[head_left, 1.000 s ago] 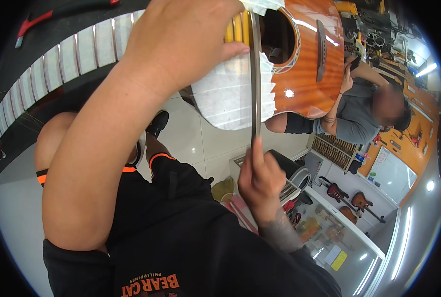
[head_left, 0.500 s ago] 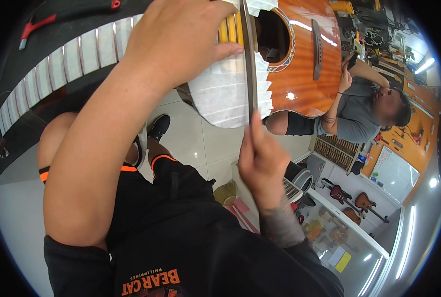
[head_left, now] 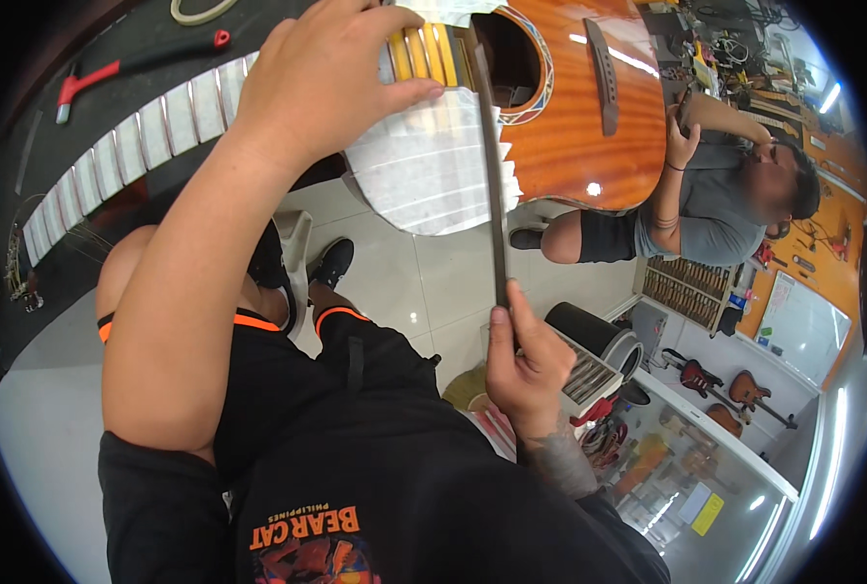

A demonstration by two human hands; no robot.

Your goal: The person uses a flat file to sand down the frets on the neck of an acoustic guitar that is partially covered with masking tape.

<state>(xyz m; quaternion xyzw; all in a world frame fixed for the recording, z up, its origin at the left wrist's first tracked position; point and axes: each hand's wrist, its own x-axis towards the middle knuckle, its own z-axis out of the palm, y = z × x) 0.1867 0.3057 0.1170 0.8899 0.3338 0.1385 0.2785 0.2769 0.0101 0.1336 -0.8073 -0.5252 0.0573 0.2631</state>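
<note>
An acoustic guitar with a glossy orange-brown top lies across the upper part of the view. White masking tape covers its upper body beside the soundhole, and taped strips run between the frets along the neck. My left hand grips the neck where it meets the body, thumb beside the yellow strips at the fretboard's end. My right hand holds the near end of a long, flat metal file. The file lies across the fretboard's end and the tape, next to the soundhole.
A red-and-black hammer-like tool and a tape roll lie on the dark bench. A seated person in grey is beyond the guitar body. A black cylindrical bin and a glass display case stand at the right.
My right hand has drawn the file toward me, so more of it extends past the guitar's near edge. My left hand keeps its hold on the neck. The view has shifted slightly.
</note>
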